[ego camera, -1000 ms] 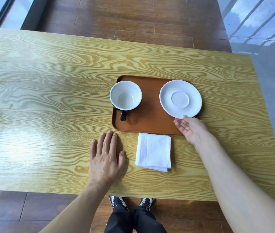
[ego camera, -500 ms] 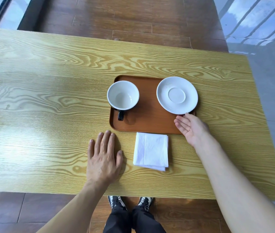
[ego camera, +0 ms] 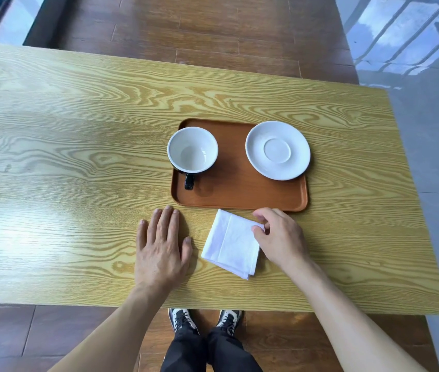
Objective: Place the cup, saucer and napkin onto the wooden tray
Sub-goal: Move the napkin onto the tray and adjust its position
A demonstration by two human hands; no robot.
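The brown wooden tray (ego camera: 239, 194) lies on the table's middle. A white cup (ego camera: 192, 150) with a black outside and handle stands on the tray's left part. The white saucer (ego camera: 277, 150) rests on the tray's right part, its rim reaching past the tray's right edge. A folded white napkin (ego camera: 230, 242) lies on the table just in front of the tray, turned at an angle. My right hand (ego camera: 280, 234) pinches the napkin's right corner between thumb and fingers. My left hand (ego camera: 162, 245) lies flat on the table left of the napkin, holding nothing.
The light wooden table (ego camera: 78, 157) stretches wide to the left and back. Its front edge runs just below my forearms, with my shoes (ego camera: 205, 319) on the brown floor beneath. A grey tiled floor lies past the table's right edge.
My right hand left the saucer's front rim and came down to the napkin, taking hold of its right corner. The napkin has turned at an angle. My left hand stayed flat.
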